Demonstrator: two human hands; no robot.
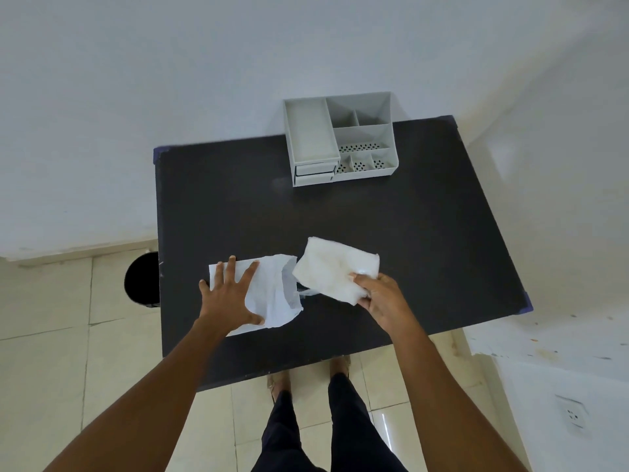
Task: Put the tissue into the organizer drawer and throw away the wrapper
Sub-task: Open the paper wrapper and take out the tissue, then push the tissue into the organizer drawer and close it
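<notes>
White tissue (335, 269) is pinched at its near corner in the right grip (376, 296), clear of the wrapper (272, 294). Wrapper is pressed flat to the tabletop (408, 233) just left of that grip by the left hand (231, 298), fingers spread, nothing clasped. Organizer (340, 139) sits well beyond the grip, drawers (315, 173) apparently closed. Tissue should be kept folded and a drawer pulled first.
</notes>
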